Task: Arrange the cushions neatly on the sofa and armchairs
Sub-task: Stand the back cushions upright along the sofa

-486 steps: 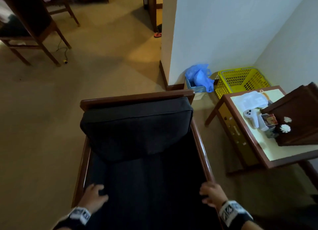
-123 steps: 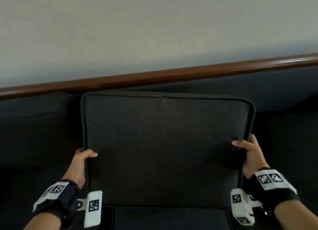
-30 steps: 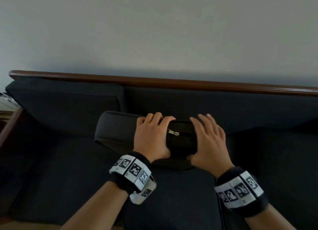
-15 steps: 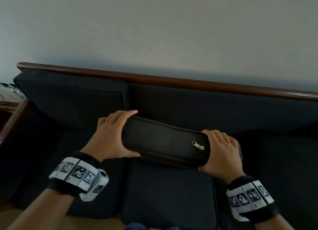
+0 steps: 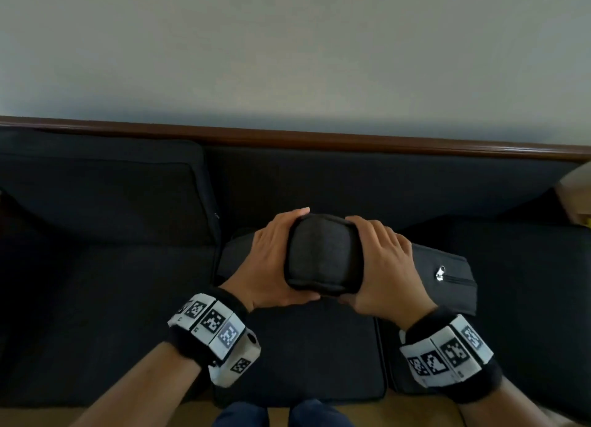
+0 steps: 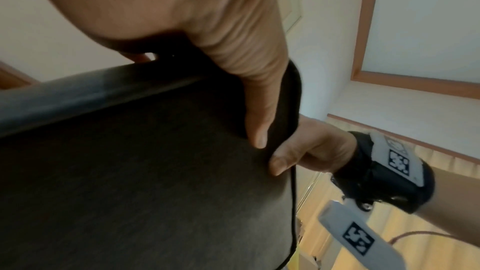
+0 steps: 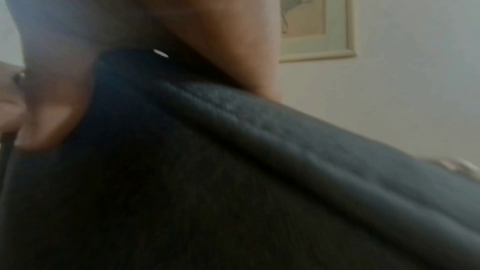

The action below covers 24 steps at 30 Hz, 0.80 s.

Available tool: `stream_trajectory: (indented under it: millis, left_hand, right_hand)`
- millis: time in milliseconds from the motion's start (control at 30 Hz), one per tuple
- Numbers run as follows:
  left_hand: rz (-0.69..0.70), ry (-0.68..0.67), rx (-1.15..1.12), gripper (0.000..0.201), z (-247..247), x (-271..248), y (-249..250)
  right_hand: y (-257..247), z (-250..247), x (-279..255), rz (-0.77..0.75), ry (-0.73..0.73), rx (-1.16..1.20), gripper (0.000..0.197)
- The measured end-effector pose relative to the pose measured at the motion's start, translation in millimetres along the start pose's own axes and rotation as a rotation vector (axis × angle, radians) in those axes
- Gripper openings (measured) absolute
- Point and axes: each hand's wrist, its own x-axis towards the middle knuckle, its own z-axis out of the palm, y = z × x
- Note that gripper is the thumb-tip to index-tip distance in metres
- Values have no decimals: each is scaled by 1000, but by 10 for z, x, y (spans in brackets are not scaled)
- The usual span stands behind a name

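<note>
A dark grey cushion point(image 5: 324, 254) is held edge-up over the middle of the dark sofa point(image 5: 351, 187). Its zipped end point(image 5: 447, 279) sticks out to the right. My left hand point(image 5: 275, 260) and right hand point(image 5: 383, 263) grip it close together, fingers over the far side and thumbs on the near side. In the left wrist view my left thumb point(image 6: 257, 110) presses the cushion point(image 6: 142, 171), and the right hand point(image 6: 306, 151) pinches its piped edge. The blurred right wrist view shows the cushion point(image 7: 233, 171) filling the lower frame.
The sofa has a wooden top rail point(image 5: 287, 139) against a plain wall. A back cushion point(image 5: 102, 196) leans at the left and seat cushions point(image 5: 303, 346) lie below my hands. A pale object point(image 5: 577, 193) shows at the right edge. A framed picture point(image 7: 317, 13) hangs on a wall.
Both hands have slid from the cushion's ends to its middle and now squeeze it close together. The cushion's zipped end has swung out to the right.
</note>
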Motion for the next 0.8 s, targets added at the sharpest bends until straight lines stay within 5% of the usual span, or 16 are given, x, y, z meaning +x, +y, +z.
stream_trajectory:
  millis: [233,367,567,800]
  left_hand:
    - [-278,-238,296,109,233,-47,-674]
    - [-168,-234,436,84,271,82,-564]
    - [-9,-97,526,73,-51,249,-167]
    - [-227,-176,582,66,78,78,-104]
  right_hand:
    - [411,-25,-343,54,148,142,96]
    - [546,-61,-445,41,269,228,88]
    - [888,-192,-394,97,339,560,101]
    - [945,633,-486,435,172,1041,109]
